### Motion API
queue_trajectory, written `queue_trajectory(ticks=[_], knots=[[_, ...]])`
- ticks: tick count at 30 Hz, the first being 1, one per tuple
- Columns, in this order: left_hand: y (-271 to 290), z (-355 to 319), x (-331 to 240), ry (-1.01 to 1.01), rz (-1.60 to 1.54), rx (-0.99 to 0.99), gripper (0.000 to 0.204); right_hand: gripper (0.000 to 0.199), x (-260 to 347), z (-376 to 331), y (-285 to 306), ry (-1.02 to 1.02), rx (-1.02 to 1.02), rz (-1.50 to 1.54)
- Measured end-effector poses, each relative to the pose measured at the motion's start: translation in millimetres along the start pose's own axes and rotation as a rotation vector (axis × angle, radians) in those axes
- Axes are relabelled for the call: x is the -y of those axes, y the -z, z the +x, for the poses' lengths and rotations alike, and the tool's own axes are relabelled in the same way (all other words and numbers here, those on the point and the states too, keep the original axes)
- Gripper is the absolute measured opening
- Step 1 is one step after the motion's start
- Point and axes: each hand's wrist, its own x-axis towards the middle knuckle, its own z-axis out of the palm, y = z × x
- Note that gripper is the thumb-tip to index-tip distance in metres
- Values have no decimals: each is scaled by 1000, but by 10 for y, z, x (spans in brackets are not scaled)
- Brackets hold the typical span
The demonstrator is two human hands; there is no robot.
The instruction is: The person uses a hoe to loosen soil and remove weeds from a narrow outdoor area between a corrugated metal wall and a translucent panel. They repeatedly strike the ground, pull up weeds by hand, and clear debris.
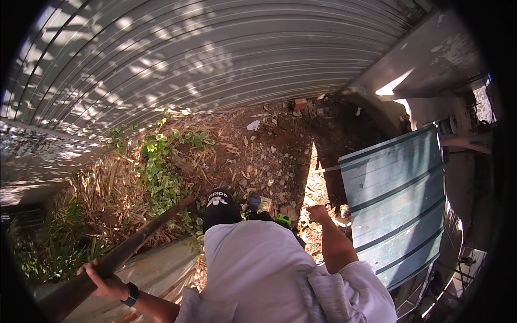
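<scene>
A thick brown wooden pole (142, 234) slants from the lower left up toward the middle of the view. My left hand (105, 281), with a dark watch on the wrist, has its fingers wrapped round it near the lower left. On the right, my right hand (318, 213) is closed in a fist above the sunlit ground, beside a blue-green ribbed metal sheet (396, 202). What the fist holds, if anything, is hidden. Between my arms show my white shirt (256, 264) and a black piece of clothing with a white logo (219, 209).
A grey corrugated metal wall (231, 59) stands ahead. Leafy green plants (159, 167) and dry leaves lie to the left. Rubble (269, 156) and a red brick piece (300, 104) are on the soil. A dark shoe (254, 202) and a bright green object (284, 219) sit near my body.
</scene>
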Motion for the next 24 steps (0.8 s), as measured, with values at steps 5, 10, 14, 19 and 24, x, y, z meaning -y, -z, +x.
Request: queue_trajectory(ticks=[5, 10, 14, 19, 24], knots=[[234, -50, 4, -107, -159, 127, 32, 29, 591, 328, 579, -321, -2, 401], [200, -136, -54, -131, -141, 72, 44, 24, 1694, 891, 929, -274, 85, 608], [120, -167, -169, -97, -165, 20, 47, 27, 2414, 1324, 952, -125, 122, 490], [154, -194, -224, -115, -211, 32, 49, 30, 3411, 1764, 1004, -51, 221, 210], [252, -171, -182, -90, -227, -9, 48, 28, 4570, 1963, 996, 40, 219, 9]])
